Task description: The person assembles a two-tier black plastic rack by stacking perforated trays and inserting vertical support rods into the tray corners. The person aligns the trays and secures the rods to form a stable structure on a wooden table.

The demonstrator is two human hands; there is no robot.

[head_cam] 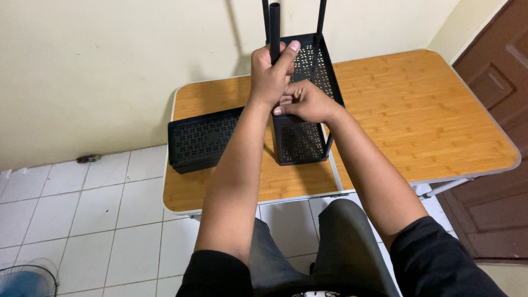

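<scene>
Head view: wooden folding table (418, 115), white tile floor (82, 214); left hand (270, 74) grip clenched on black pole (274, 27); right hand (308, 102) grip unclear.

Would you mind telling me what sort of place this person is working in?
Probably a room in a home: a folding table with a wood-look top stands on a white tiled floor, with a brown panelled door beside it.

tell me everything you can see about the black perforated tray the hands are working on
The black tray looks like thin metal with a punched pattern in its base and low solid walls. It stands on the wooden table, with black poles rising from its corners. The left hand grips one pole; the right hand pinches at that pole's base.
</scene>
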